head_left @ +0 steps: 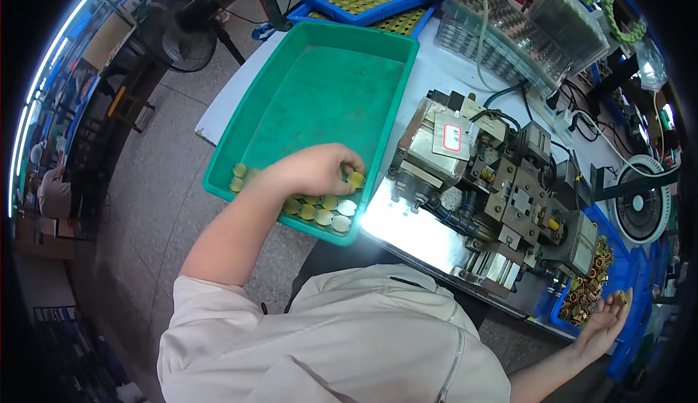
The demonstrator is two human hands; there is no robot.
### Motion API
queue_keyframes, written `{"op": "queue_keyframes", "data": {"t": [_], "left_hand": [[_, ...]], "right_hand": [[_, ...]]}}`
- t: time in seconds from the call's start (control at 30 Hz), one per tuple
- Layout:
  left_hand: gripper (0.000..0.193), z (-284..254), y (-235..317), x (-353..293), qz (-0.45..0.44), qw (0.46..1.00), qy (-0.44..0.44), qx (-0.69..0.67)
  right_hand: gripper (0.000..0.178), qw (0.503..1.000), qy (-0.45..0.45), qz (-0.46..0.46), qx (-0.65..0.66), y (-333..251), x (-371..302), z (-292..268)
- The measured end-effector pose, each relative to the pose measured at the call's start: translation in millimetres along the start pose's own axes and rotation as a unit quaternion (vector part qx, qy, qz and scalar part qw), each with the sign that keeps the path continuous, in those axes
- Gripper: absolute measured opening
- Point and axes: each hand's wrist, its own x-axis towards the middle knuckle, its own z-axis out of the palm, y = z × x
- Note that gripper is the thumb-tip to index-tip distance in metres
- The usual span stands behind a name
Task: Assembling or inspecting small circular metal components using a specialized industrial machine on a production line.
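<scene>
Your beige jacket [392, 337] is nearest. Your left hand [323, 170] pinches a brass-coloured fitting [355, 180] over the green tray [327, 90]; it should be light, stiff, perhaps slick, best held by its sides. Your right hand [602, 323] fingertips another fitting [621, 298] near the blue bin [558, 311].

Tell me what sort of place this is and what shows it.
Most likely a small-parts factory workshop: a grey metal bench machine with black cables, a blue plastic bin heaped with small brass-coloured parts, and a green plastic tray holding rows of small, roundish, yellowish pieces.
</scene>
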Motion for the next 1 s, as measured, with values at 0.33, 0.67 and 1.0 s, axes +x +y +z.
{"op": "queue_keyframes", "data": {"t": [0.33, 0.67, 1.0], "left_hand": [[0.023, -3.3, -1.7, 4.3, -0.044, 0.997, -0.055, -0.032], [0.019, 2.2, -6.7, 3.9, -0.024, 0.997, -0.066, -0.013], [0.025, 15.5, -13.4, -7.5, 0.094, 0.986, 0.132, 0.047]], "right_hand": [[0.047, 0.997, -0.064, 0.034, 0.025, -17.1, -18.7, 38.1], [0.044, 0.983, -0.084, 0.021, -0.16, 3.6, -31.8, 113.6], [0.035, 0.816, -0.273, -0.168, -0.481, 32.6, -15.6, 196.8]]}}
